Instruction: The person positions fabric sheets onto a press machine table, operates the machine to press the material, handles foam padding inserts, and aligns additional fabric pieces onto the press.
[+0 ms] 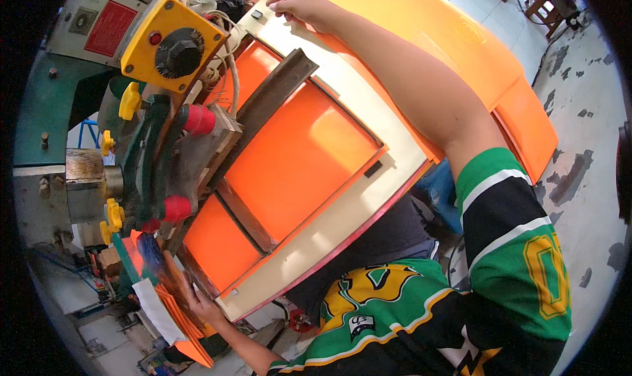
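Note:
An orange sheet [322,159], framed by dark metal strips, lies on a cream board [306,244] in front of me. Beside the board's lower-left corner is my left hand [205,308], its fingers stretched out near the frame's end and some loose orange sheets [178,320]. Whether it touches the frame, I cannot tell. At the board's far upper end, my right hand [304,7] hovers with loosely bent fingers and nothing visible in them. A small dark block [257,13] sits on the board close to those fingertips. Another dark block [373,169] rests near the sheet's edge.
A green machine [43,106] stands at the left, with a yellow control box [172,44], yellow knobs [130,101] and red rollers [199,119]. Its dark metal bar [263,109] crosses over the orange sheet. Large yellow-orange sheets [454,40] lie beyond my right arm.

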{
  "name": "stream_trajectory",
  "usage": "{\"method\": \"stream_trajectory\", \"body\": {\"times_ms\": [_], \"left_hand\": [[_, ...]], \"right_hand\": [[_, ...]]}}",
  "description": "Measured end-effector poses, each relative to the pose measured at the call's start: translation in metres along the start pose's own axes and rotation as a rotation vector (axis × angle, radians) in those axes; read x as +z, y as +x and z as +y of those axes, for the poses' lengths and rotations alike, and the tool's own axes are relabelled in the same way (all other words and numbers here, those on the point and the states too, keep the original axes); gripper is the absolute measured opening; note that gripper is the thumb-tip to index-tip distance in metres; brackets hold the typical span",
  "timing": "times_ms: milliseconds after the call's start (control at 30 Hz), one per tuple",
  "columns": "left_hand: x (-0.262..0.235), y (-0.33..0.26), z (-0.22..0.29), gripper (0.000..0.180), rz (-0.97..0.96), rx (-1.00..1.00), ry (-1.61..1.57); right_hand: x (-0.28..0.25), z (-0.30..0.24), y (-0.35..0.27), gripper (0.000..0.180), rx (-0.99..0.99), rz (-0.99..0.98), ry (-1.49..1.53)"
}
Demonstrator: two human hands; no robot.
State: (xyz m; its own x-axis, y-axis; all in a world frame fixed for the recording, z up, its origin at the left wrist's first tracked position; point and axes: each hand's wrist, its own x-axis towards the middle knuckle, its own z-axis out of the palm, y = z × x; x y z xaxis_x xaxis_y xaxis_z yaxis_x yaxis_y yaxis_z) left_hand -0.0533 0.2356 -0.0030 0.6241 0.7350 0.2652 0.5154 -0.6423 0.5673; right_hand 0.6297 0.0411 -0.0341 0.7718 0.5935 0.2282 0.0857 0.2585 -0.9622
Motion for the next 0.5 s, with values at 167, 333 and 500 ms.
{"method": "stream_trajectory", "body": {"times_ms": [167,333,500], "left_hand": [[0.003,0.0,-0.003,0.045,-0.002,-0.074,-0.014],[-0.006,-0.001,0.022,0.048,0.037,-0.084,0.123],[0.015,0.01,0.081,0.04,0.122,0.329,0.166]], "right_hand": [[-0.006,-0.005,-0.004,0.025,0.009,0.011,-0.093],[0.012,-0.011,-0.002,0.018,0.027,-0.001,-0.034],[-0.001,-0.01,-0.004,0.016,0.032,0.024,-0.014]]}}
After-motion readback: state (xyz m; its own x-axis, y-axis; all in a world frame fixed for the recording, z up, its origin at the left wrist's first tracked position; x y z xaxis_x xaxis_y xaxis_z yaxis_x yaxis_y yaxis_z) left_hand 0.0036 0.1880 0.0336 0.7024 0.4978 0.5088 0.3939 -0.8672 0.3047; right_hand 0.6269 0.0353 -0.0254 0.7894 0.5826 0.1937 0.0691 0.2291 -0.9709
